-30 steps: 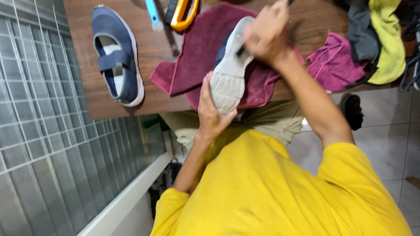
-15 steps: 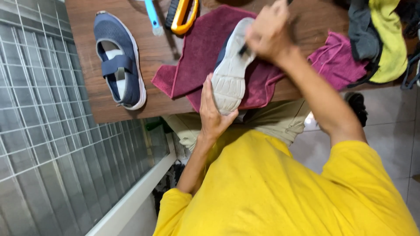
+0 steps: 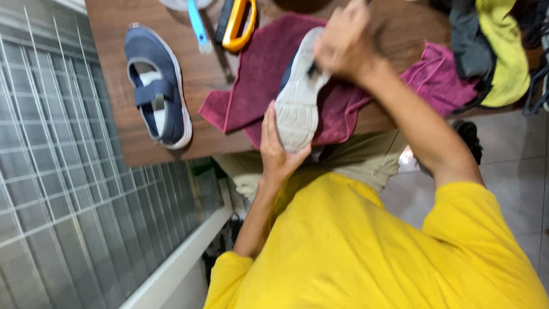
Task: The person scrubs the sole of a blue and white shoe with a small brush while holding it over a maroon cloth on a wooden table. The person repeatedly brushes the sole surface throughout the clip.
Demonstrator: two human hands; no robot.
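Observation:
My left hand (image 3: 278,150) cups the heel of a navy shoe (image 3: 297,97), which is turned so its pale grey sole faces up. It is held just over a maroon towel (image 3: 251,74) on the brown wooden table (image 3: 194,86). My right hand (image 3: 343,47) is clenched at the toe end of the sole. A small dark object pokes out from under its fingers against the sole; I cannot tell what it is. The matching navy shoe (image 3: 157,86) lies upright on the table to the left, apart from both hands.
A blue handle (image 3: 198,24) and a yellow-and-black brush (image 3: 237,23) lie at the table's far edge. A purple cloth (image 3: 440,77) and a pile of dark and yellow-green clothes (image 3: 492,46) sit at right. A grey tiled wall (image 3: 51,189) runs along the left; pale floor tiles (image 3: 514,171) lie to the right.
Both hands stay on the upturned shoe. The right hand has shifted only slightly at the toe end. The view has drifted a little.

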